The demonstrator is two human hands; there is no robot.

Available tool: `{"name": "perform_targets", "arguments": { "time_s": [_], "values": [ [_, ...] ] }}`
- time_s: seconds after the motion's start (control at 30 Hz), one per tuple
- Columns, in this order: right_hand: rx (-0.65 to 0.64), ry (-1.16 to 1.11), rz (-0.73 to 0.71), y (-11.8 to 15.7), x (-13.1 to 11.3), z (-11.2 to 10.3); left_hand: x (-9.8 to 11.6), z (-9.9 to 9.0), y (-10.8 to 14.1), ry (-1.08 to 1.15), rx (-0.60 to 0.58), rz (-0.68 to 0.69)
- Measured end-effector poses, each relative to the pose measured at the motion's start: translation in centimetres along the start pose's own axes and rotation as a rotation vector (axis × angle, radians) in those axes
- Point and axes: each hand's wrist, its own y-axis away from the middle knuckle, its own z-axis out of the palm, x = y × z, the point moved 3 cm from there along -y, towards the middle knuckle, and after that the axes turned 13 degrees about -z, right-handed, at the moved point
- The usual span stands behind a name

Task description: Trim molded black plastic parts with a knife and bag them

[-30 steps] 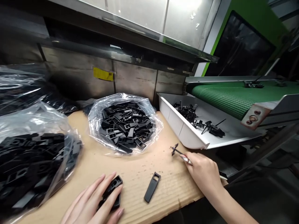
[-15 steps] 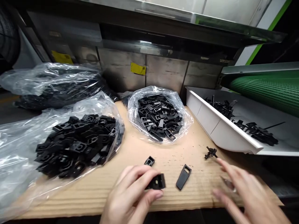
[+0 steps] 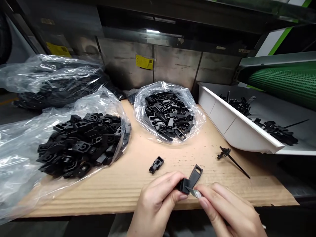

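Near the front edge of the cardboard, my left hand (image 3: 160, 200) pinches a small black block (image 3: 184, 186). My right hand (image 3: 227, 207) grips a small pointed metal blade (image 3: 195, 192), whose tip touches or nearly touches the block. Just behind the block lies a flat black clip (image 3: 196, 175) with a square opening. Another black block (image 3: 156, 165) rests on the cardboard behind my left hand. Farther right lies a thin black stem piece (image 3: 233, 160) with a knobbly head.
An open plastic bag of black blocks (image 3: 81, 144) stands at the left, a bag of black clips (image 3: 170, 113) at the back middle. A white tray (image 3: 237, 135) with black pieces borders the right, beneath a green roller (image 3: 286, 77). Filled bags (image 3: 61, 82) lie back left.
My right hand has moved left from the stem piece to the block, with the blade in its fingers. My left hand has moved right with its block. The view has tilted down slightly.
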Motion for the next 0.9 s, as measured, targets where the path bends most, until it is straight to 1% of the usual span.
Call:
{"name": "perform_targets", "arguments": {
  "time_s": [0.1, 0.2, 0.23, 0.3, 0.4, 0.47, 0.5, 0.63, 0.73, 0.8, 0.9],
  "values": [
    [-0.018, 0.082, 0.027, 0.1, 1.1, -0.3, 0.0, -0.1, 0.0, 0.013, -0.022, -0.021],
    [0.01, 0.16, 0.07, 0.6, 2.2, -1.1, 0.0, -0.3, 0.1, 0.025, -0.047, -0.065],
    [0.016, 0.135, 0.077, 0.7, 2.4, -1.3, 0.0, -0.3, 0.1, 0.032, -0.048, -0.074],
    [-0.001, 0.002, 0.101, 0.7, 2.2, -1.4, 0.1, -0.4, 0.1, 0.049, -0.043, -0.069],
    [-0.027, -0.195, 0.24, 0.3, 1.4, -0.8, 0.1, -0.4, 0.0, 0.052, -0.032, -0.03],
    [-0.023, -0.227, 0.325, 0.0, 0.8, -0.2, 0.0, -0.4, 0.0, 0.038, -0.033, -0.012],
    [-0.012, -0.227, 0.339, -0.2, 0.6, 0.1, -0.1, -0.3, 0.1, 0.03, -0.036, -0.005],
    [0.031, -0.24, 0.273, -0.8, 0.4, 0.7, -0.2, -0.3, 0.4, 0.013, -0.023, 0.004],
    [0.028, -0.251, 0.253, -0.8, 0.5, 1.0, -0.3, -0.3, 0.6, 0.017, -0.003, -0.003],
    [0.009, -0.269, 0.245, -0.6, 0.3, 1.2, -0.4, -0.2, 0.5, 0.0, 0.009, -0.014],
    [-0.071, -0.305, 0.154, -0.3, -0.6, 1.6, -0.8, -0.3, 0.4, -0.032, 0.058, -0.054]
  ]
}}
